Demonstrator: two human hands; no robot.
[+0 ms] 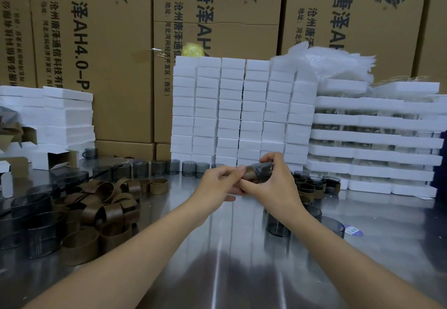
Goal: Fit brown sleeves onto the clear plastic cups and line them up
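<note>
Both hands are raised over the steel surface, mid-field. The right hand grips one clear plastic cup lying sideways, fingers curled over top and bottom. The left hand pinches the brown sleeve at the cup's left end.

Judgement: the sleeve is partway on. Holding the cup sideways lets the sleeve slide along its axis while the right hand braces. Fingers hide how far it is seated.

Layout is split by side:
- Loose sleeves are heaped at the left, near the left hand.
- Bare cups stand in a row along the back left.
- Sleeved cups are grouped at the right, just beside the foam trays.

Two more bare cups stand close under the right forearm and are likely to be knocked on the set-down.

Room: the surface is open between the forearms. The back is closed by stacked white foam blocks and the right by the trays, so the line can probably grow only toward the near side.
</note>
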